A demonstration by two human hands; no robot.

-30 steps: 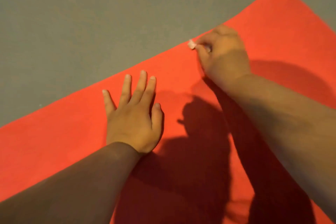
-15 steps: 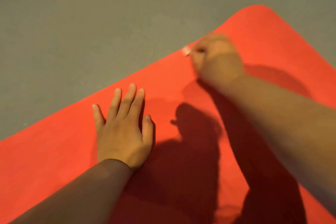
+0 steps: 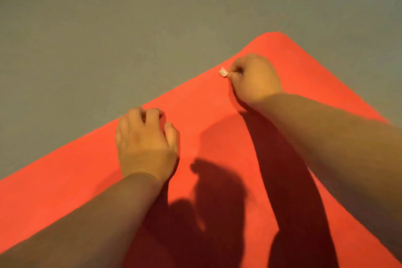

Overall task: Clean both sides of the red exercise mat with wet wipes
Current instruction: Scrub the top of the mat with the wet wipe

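Curling from flat, left grip [image 3: 146, 137] is hooking the far edge of the red exercise mat [image 3: 65, 191] on the floor [image 3: 108, 39], hold unclear; right grip [image 3: 254, 78] is pinching a wet wipe [image 3: 223, 72] there, suggesting a flip.

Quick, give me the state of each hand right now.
Left hand: fingers curled at the red mat edge; whether they grip it cannot be told.
Right hand: closed, pinching a wet wipe.
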